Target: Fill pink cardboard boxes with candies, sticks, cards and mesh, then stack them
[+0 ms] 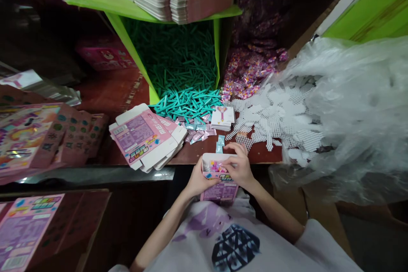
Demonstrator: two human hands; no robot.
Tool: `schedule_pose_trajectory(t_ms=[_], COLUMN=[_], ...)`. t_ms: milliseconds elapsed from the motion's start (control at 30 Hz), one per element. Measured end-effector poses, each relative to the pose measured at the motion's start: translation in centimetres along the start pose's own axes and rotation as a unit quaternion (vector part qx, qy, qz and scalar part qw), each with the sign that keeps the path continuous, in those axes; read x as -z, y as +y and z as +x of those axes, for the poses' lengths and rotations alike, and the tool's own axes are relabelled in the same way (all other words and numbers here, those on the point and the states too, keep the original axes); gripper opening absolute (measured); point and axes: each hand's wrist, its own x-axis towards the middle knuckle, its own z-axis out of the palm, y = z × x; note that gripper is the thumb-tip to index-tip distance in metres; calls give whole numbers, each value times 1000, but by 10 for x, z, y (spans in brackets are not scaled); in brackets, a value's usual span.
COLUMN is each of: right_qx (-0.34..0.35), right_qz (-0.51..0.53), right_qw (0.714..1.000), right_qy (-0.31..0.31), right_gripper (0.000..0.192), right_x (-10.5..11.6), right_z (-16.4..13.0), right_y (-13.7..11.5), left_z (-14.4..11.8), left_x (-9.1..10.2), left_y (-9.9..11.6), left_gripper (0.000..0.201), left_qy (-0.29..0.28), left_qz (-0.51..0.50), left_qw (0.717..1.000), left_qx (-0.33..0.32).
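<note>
A small pink printed box [219, 189] stands open at the table's near edge, with small colourful pieces showing inside its top. My left hand [198, 180] grips its left side. My right hand [237, 165] rests over the open top, fingers at the rim, holding the box on the right. Just beyond lie small teal packets [219, 143] and a stack of pink cards [222, 118].
Flat pink box blanks [145, 138] lie left of the box. A green bin [183, 61] spills teal sticks [188, 103]. White mesh pieces [276, 121] and a clear plastic bag [357, 106] fill the right. Pink sachets [250, 72] lie behind. More printed cartons [38, 136] sit far left.
</note>
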Motion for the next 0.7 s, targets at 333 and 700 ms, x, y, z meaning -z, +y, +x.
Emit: schedule_pose_trajectory(t_ms=[333,700], right_qx=[22,148], right_qz=[142,29], right_qw=[958,965], right_qy=[247,213], right_gripper=[10,21], right_x=[13,22], right_z=[3,-7], right_y=[-6,9], left_z=[-2,-2], left_x=[2,6], left_y=[-2,-6], left_gripper=[80,88], left_qy=[-9,-32], left_qz=[-29,-54], left_qw=[1000,998], left_qx=[-3,5])
